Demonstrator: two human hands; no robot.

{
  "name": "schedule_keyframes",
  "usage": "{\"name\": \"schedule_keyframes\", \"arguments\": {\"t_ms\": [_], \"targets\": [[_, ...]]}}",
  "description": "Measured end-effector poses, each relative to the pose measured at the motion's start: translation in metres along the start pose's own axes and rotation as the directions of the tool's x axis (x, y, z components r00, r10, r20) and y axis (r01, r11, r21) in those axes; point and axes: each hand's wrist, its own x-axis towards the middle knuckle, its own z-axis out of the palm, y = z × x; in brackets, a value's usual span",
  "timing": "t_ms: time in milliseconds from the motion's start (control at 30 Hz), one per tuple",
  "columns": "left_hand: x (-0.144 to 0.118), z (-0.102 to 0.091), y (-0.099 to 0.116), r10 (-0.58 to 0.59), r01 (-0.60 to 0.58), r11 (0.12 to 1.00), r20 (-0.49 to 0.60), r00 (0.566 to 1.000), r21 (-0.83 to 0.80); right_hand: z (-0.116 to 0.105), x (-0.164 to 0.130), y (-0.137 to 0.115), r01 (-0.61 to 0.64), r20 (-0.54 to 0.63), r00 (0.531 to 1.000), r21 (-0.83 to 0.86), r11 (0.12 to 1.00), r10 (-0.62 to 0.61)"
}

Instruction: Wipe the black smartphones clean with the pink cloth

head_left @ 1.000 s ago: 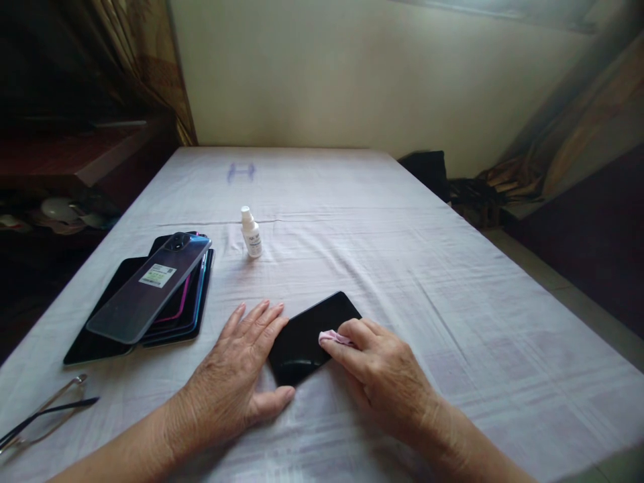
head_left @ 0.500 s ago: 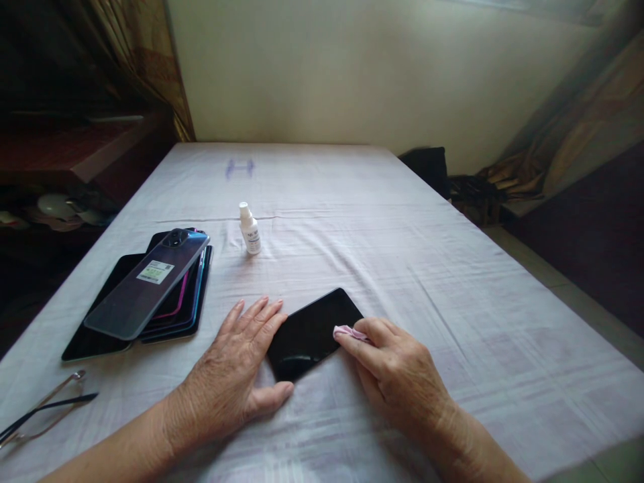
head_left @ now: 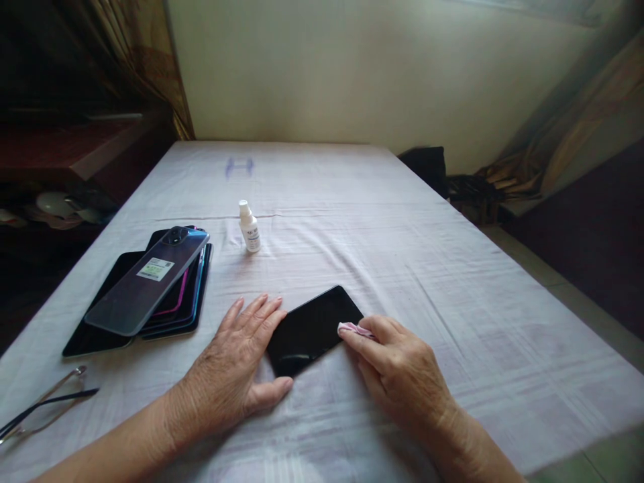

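Note:
A black smartphone (head_left: 312, 330) lies screen up on the cloth-covered table. My left hand (head_left: 241, 359) is spread flat at its left end, with the thumb and fingertips along its edges. Between the thumb and fingers of my right hand (head_left: 400, 362) is a small folded pink cloth (head_left: 355, 329), which rests at the right end of the phone's screen. Part of the cloth is hidden inside the right hand.
To the left lies a pile of several phones (head_left: 145, 288), the top one face down with a white label. A small white bottle (head_left: 250, 228) stands beyond my left hand. Eyeglasses (head_left: 47, 406) lie at the front left. The tablecloth (head_left: 453, 268) has creases.
My right hand has shifted slightly to the right with the pink cloth along the screen. My left hand stays in place at the phone's left end.

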Motion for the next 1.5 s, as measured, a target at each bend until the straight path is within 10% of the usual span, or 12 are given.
{"name": "schedule_keyframes", "arguments": {"t_ms": [1500], "targets": [[0.0,0.001,-0.001,-0.034,0.036,0.997,0.032,0.999,-0.07,0.014,0.033,-0.019,-0.002,0.117,0.993,-0.108,0.994,0.015]]}}
